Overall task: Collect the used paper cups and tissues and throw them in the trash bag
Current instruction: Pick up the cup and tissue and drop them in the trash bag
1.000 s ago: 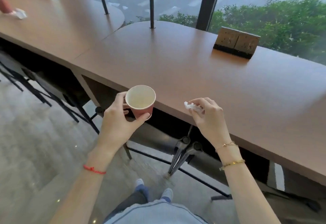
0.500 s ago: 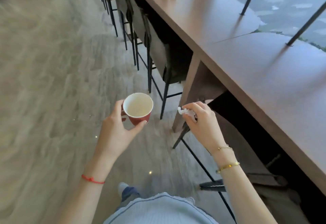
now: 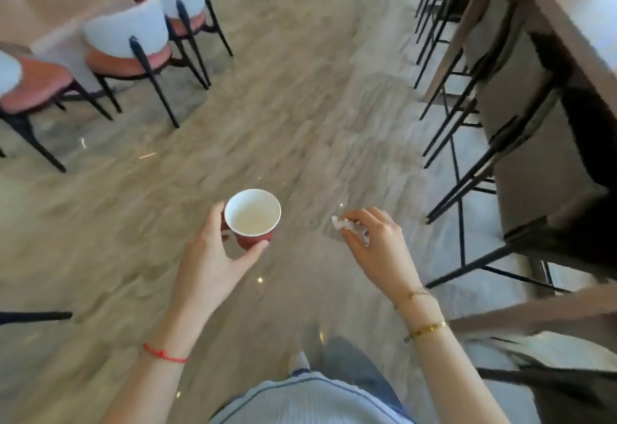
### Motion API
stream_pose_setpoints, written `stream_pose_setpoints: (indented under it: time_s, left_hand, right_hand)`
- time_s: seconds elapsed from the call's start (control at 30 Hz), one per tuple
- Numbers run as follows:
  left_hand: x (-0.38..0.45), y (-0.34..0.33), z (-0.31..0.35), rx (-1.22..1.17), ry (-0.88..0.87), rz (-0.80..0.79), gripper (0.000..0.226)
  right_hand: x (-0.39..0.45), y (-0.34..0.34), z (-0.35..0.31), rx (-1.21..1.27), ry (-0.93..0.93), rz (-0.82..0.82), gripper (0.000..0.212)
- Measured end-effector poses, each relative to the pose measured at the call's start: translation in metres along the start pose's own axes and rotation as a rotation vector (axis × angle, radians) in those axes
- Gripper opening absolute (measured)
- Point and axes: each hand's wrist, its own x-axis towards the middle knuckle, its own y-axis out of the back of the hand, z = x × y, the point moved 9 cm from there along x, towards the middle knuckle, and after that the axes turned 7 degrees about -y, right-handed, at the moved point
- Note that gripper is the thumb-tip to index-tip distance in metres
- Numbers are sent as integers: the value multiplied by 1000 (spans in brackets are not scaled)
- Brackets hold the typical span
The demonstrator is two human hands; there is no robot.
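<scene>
The cup (image 3: 252, 220) is in the left hand (image 3: 213, 256), left of the tissue (image 3: 347, 225) in the right hand (image 3: 377, 246).

Wood-look floor (image 3: 300, 106): cushioned chairs (image 3: 133, 46) at left, black-legged stools (image 3: 500, 143) at right.

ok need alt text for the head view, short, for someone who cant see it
Seen from above, a person's left hand grips a red paper cup and the right hand pinches a crumpled white tissue over a pale floor. Cushioned chairs stand at upper left, dark stools under a counter at right.
</scene>
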Motion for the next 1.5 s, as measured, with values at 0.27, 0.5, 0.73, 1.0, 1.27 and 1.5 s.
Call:
stream_pose_setpoints:
  time_s: [0.27,0.5,0.73,1.0,1.27,1.5]
  left_hand:
    - [39,55,-86,61,194,205,71]
    - [119,89,-161,103,337,338,66]
    - [206,152,-221,149,444,546,70]
    - [256,215,-312,149,640,729,76]
    - [304,296,-430,162,724,820,71]
    - [357,421,-535,226,725,870,72]
  right_hand:
    - [113,-92,-80,27,195,-197,17]
    - [244,-173,-152,27,364,-314,17]
    - [370,-243,-252,24,570,-444,17]
    - [460,-345,-374,51,747,-606,19]
    - [516,-478,-496,54,847,-718,18]
    - [562,-581,-656,69,930,-724,18]
